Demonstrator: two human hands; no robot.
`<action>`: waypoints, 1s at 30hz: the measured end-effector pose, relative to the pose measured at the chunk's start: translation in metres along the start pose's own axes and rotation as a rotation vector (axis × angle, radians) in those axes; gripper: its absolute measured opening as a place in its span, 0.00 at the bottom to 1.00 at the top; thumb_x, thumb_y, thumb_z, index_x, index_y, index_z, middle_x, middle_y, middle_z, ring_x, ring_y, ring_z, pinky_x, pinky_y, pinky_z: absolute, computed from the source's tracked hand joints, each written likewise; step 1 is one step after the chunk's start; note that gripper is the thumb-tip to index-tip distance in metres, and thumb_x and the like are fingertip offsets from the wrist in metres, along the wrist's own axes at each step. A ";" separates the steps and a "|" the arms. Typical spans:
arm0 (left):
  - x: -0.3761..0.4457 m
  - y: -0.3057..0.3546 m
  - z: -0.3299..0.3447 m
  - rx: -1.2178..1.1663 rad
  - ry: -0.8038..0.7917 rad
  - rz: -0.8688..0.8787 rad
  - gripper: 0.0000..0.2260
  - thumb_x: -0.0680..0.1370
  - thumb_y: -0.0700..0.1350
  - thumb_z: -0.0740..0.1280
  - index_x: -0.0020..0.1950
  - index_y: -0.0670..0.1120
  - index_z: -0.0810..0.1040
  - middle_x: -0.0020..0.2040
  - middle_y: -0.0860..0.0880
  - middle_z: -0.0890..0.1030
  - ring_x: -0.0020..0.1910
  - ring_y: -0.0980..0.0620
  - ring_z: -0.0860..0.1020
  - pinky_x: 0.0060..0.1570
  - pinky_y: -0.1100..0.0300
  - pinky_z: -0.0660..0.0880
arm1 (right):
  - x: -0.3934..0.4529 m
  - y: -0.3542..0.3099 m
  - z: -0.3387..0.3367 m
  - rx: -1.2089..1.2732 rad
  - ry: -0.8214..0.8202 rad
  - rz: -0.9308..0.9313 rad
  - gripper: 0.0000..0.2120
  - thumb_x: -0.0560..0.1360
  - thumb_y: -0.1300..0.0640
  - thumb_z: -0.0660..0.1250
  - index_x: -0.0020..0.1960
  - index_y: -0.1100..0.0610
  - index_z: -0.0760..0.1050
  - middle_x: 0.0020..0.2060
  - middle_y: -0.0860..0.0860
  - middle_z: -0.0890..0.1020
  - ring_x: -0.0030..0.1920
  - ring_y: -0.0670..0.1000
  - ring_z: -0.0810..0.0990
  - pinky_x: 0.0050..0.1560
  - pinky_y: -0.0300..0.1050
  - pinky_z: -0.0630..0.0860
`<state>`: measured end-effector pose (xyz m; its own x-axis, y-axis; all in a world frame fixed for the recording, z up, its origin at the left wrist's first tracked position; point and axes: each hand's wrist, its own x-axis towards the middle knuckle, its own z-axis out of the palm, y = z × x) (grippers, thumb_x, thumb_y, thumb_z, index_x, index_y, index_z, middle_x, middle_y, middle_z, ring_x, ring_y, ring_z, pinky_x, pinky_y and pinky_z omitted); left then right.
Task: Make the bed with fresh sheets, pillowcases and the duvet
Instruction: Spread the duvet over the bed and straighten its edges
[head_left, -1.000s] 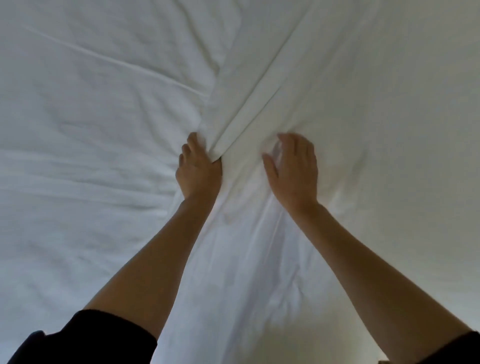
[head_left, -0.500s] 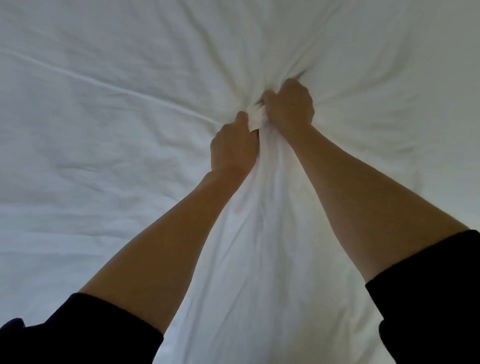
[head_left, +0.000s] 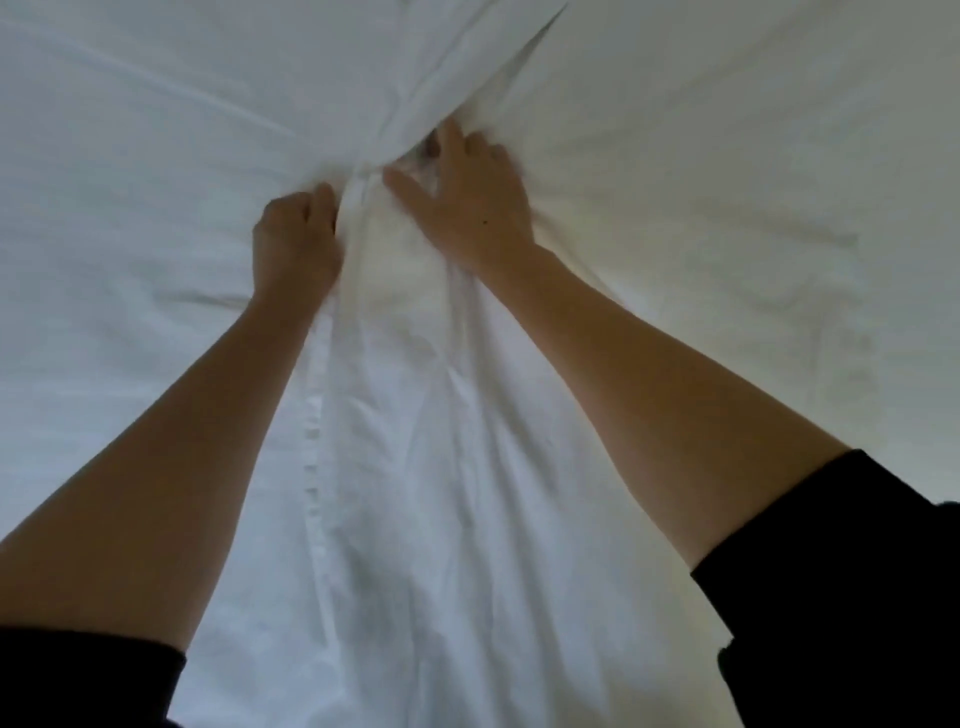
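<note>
Below me, white cotton sheet (head_left: 519, 467) fills nearly the whole view, spread over the bed with no label, brand or writing readable anywhere on it. Its cloth is matte, soft and finely creased. A gathered band of it runs lengthwise from the bottom centre straight away from me, up between my forearms, then bends toward the upper right as a raised fold (head_left: 467, 73). A stitched hem edge (head_left: 314, 441) with small puckers follows the left side of that band. My left hand (head_left: 293, 244) has its fingers curled, gripping the bunched fabric at the left edge of the band, knuckles up. My right hand (head_left: 467, 192) lies just beside it on the other side of the band, fingers spread and fairly straight, pressing on the cloth where the wrinkles fan out; the fingertips dip into the folds, so I cannot tell whether they pinch anything. Both forearms are bare, with black sleeves (head_left: 841, 571) at the lower corners.
</note>
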<state>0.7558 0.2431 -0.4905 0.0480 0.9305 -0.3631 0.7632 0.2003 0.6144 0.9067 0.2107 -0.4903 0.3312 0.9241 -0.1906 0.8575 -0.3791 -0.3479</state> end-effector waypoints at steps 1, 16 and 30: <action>-0.004 0.002 0.000 -0.007 0.016 0.014 0.17 0.83 0.48 0.53 0.40 0.40 0.71 0.42 0.35 0.75 0.41 0.42 0.72 0.40 0.54 0.62 | -0.010 0.006 0.000 -0.020 0.016 -0.071 0.30 0.75 0.35 0.57 0.68 0.54 0.67 0.55 0.55 0.77 0.56 0.57 0.74 0.59 0.46 0.64; -0.163 -0.111 -0.015 0.045 0.276 -0.082 0.19 0.81 0.48 0.59 0.33 0.40 0.66 0.30 0.42 0.68 0.32 0.46 0.65 0.34 0.56 0.55 | -0.262 0.131 0.008 -0.220 -0.192 -0.040 0.30 0.79 0.38 0.48 0.77 0.50 0.54 0.77 0.56 0.53 0.77 0.58 0.51 0.74 0.58 0.49; -0.387 -0.168 0.023 -0.073 0.062 -0.343 0.12 0.81 0.39 0.58 0.38 0.40 0.70 0.31 0.44 0.73 0.33 0.44 0.70 0.32 0.54 0.63 | -0.415 0.168 0.026 -0.205 -0.152 0.041 0.29 0.81 0.42 0.42 0.77 0.55 0.53 0.76 0.61 0.56 0.75 0.62 0.54 0.73 0.61 0.51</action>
<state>0.6243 -0.1580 -0.4693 -0.2444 0.8216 -0.5151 0.6798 0.5240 0.5132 0.9036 -0.2375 -0.4937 0.3178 0.8842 -0.3423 0.9114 -0.3845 -0.1470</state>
